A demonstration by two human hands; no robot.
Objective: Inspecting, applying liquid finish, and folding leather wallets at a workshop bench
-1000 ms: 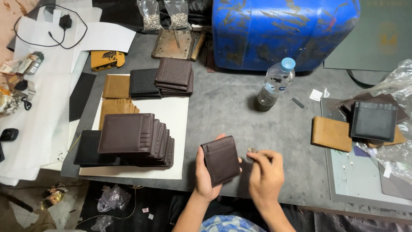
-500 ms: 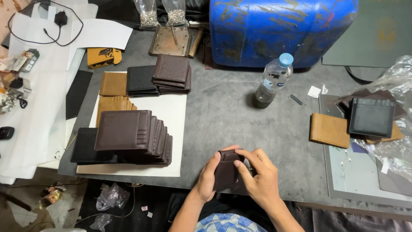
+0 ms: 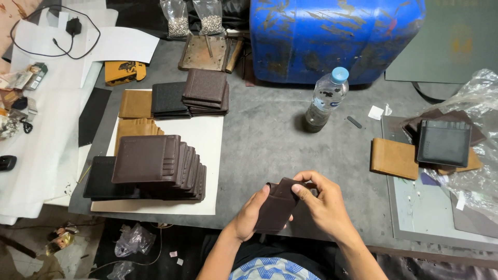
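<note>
I hold a dark brown leather wallet [image 3: 276,207] over the near edge of the grey table [image 3: 270,140]. My left hand [image 3: 249,215] grips it from the left and below. My right hand [image 3: 324,205] closes over its upper right side, fingers curled on the top edge. To the left, a fanned stack of dark brown wallet pieces [image 3: 155,166] rests on a white sheet [image 3: 207,140].
Tan pieces [image 3: 136,103], black ones [image 3: 167,98] and a brown stack [image 3: 206,88] lie farther back. A water bottle [image 3: 324,98] stands mid-table before a blue drum [image 3: 332,36]. At right are a tan wallet [image 3: 394,158], a black wallet [image 3: 444,142] and clear plastic [image 3: 477,140].
My right hand has moved left from the table onto the wallet. The wallet has tilted and dropped lower, now gripped by both hands.
</note>
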